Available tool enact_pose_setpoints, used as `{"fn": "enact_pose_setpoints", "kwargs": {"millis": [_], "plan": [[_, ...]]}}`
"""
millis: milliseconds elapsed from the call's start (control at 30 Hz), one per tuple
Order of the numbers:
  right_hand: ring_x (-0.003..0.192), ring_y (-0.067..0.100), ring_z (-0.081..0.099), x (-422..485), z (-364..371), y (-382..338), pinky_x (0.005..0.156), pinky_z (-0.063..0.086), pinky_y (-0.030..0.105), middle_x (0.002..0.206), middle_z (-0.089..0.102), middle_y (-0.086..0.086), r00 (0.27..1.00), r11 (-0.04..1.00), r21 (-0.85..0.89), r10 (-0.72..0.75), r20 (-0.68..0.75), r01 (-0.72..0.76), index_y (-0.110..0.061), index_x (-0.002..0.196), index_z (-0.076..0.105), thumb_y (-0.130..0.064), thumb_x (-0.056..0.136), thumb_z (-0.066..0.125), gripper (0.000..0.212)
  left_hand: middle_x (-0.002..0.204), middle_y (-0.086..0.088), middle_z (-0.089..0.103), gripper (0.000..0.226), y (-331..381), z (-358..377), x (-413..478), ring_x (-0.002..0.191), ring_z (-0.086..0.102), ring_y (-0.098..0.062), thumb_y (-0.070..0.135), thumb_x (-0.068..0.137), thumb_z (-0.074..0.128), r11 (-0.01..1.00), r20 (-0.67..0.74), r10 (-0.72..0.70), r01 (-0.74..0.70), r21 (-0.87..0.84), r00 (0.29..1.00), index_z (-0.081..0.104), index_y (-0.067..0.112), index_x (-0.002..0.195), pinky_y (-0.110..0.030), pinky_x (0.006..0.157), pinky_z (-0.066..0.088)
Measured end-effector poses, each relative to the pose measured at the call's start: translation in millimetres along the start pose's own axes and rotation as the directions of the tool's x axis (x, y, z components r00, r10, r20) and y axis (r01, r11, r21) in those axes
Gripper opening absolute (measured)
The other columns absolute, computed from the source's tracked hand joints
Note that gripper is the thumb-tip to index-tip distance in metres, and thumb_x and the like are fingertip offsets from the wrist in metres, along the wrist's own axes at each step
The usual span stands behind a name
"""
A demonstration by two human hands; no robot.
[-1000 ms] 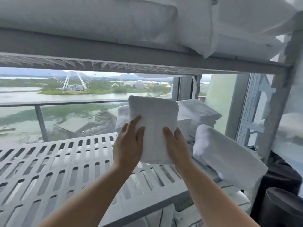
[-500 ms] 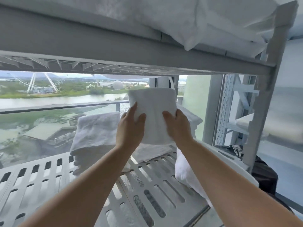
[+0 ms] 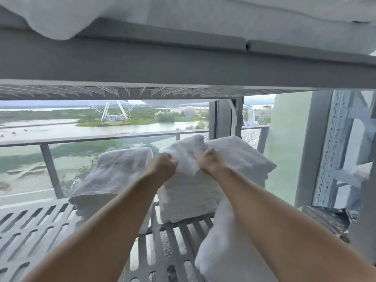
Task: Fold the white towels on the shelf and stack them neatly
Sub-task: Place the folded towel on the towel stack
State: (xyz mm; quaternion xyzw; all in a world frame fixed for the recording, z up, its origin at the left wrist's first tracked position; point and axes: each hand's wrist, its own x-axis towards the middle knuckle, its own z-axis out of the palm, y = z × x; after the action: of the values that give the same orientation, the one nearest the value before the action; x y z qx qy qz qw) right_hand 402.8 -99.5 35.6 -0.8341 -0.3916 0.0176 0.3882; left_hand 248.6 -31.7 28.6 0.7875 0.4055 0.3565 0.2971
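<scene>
white folded towel (image 3: 184, 157) is pinched in both fists, left hand (image 3: 162, 166) and right hand (image 3: 209, 160), landing on the middle stack (image 3: 187, 200) right under them. another pile (image 3: 114, 176) sits left of the grip, and a loose towel (image 3: 225, 247) below still looks unfolded.

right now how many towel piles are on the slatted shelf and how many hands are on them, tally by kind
towel stacks: 3, left stack, middle stack, right stack
loose unfolded towel: 1, front right of the slatted shelf, loose towel
hands: 2, left hand and right hand, both gripping the top towel of the middle stack
total: 6
</scene>
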Motion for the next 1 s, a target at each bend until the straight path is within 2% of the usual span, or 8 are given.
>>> {"fn": "enact_pose_setpoints", "kwargs": {"millis": [100, 300, 433, 567, 667, 733, 833, 1000], "plan": [[0.116, 0.037, 0.061, 3, 2, 8, 0.092, 0.046, 0.033, 0.125, 0.064, 0.024, 0.995, 0.996, 0.006, -0.089, -0.042, 0.089, 0.005, 0.128, 0.053, -0.036, 0.095, 0.058, 0.053, 0.089, -0.025, 0.07, 0.023, -1, 4, -7, 0.089, 0.068, -0.04, 0.02, 0.091, 0.059, 0.998, -0.035, 0.006, -0.004, 0.068, 0.999, 0.065, 0.008, 0.073, -0.037, 0.074, 0.053], [0.118, 0.037, 0.059, -2, -3, 16, 0.094, 0.046, 0.034, 0.127, 0.063, 0.022, 0.981, 0.981, -0.007, -0.192, -0.025, 0.192, 0.0, 0.141, 0.046, -0.035, 0.1, 0.052, 0.055, 0.075, -0.01, 0.061, 0.03, 4, 1, -39, 0.087, 0.063, -0.033, 0.024, 0.094, 0.057, 0.951, -0.118, 0.101, -0.061, 0.302, 0.988, 0.061, 0.009, 0.068, -0.029, 0.066, 0.034], [0.1, 0.035, 0.066, -18, -19, 20, 0.074, 0.047, 0.032, 0.105, 0.071, 0.021, 0.967, 0.973, -0.025, -0.23, -0.106, 0.229, -0.002, 0.111, 0.068, -0.036, 0.1, 0.048, 0.042, 0.129, -0.012, 0.061, 0.022, 4, 0, -68, 0.117, 0.057, -0.032, 0.025, 0.096, 0.058, 0.869, -0.184, 0.264, -0.15, 0.472, 0.947, 0.077, 0.013, 0.095, -0.037, 0.091, 0.05], [0.079, 0.032, 0.062, -42, -44, 31, 0.065, 0.036, 0.028, 0.082, 0.07, 0.016, 0.933, 0.962, -0.116, -0.268, -0.239, 0.246, -0.007, 0.082, 0.071, -0.03, 0.1, 0.044, 0.04, 0.108, 0.006, 0.068, 0.02, 15, 7, -103, 0.099, 0.062, -0.019, 0.026, 0.093, 0.058, 0.781, -0.184, 0.532, -0.394, 0.485, 0.827, 0.078, 0.024, 0.091, -0.033, 0.077, 0.053], [0.07, 0.03, 0.06, -66, -58, 49, 0.061, 0.041, 0.032, 0.062, 0.062, 0.006, 0.954, 0.968, -0.117, -0.24, -0.179, 0.222, -0.008, 0.062, 0.062, -0.035, 0.098, 0.05, 0.046, 0.085, 0.007, 0.071, 0.034, 16, 16, -126, 0.08, 0.068, -0.02, 0.045, 0.094, 0.047, 0.9, -0.043, 0.342, -0.314, 0.303, 0.939, 0.075, 0.026, 0.087, -0.034, 0.068, 0.056], [0.077, 0.03, 0.065, -84, -65, 65, 0.073, 0.052, 0.034, 0.074, 0.071, 0.008, 0.982, 0.982, -0.075, -0.178, -0.061, 0.173, -0.007, 0.071, 0.07, -0.049, 0.096, 0.051, 0.051, 0.084, 0.002, 0.074, 0.043, 15, 20, -142, 0.083, 0.07, -0.023, 0.053, 0.098, 0.044, 0.987, 0.167, 0.126, -0.141, 0.081, 0.978, 0.075, 0.023, 0.089, -0.043, 0.08, 0.057], [0.088, 0.029, 0.062, -117, -76, 90, 0.079, 0.047, 0.036, 0.094, 0.07, 0.008, 0.995, 0.995, -0.074, -0.055, 0.084, 0.062, -0.017, 0.077, 0.069, -0.069, 0.09, 0.043, 0.06, 0.09, -0.006, 0.075, 0.049, 9, 22, -167, 0.087, 0.071, -0.031, 0.058, 0.099, 0.044, 0.998, 0.355, 0.027, -0.004, -0.063, 0.935, 0.074, 0.019, 0.095, -0.048, 0.08, 0.06], [0.106, 0.027, 0.06, -178, -97, 117, 0.09, 0.048, 0.039, 0.116, 0.065, 0.002, 0.973, 0.979, -0.196, 0.094, 0.209, -0.053, -0.017, 0.114, 0.066, -0.089, 0.069, 0.045, 0.087, 0.089, -0.003, 0.077, 0.048, -7, 18, -211, 0.075, 0.075, -0.02, 0.07, 0.085, 0.057, 0.945, 0.53, -0.027, 0.195, -0.263, 0.848, 0.072, 0.027, 0.103, -0.039, 0.065, 0.063]]}}
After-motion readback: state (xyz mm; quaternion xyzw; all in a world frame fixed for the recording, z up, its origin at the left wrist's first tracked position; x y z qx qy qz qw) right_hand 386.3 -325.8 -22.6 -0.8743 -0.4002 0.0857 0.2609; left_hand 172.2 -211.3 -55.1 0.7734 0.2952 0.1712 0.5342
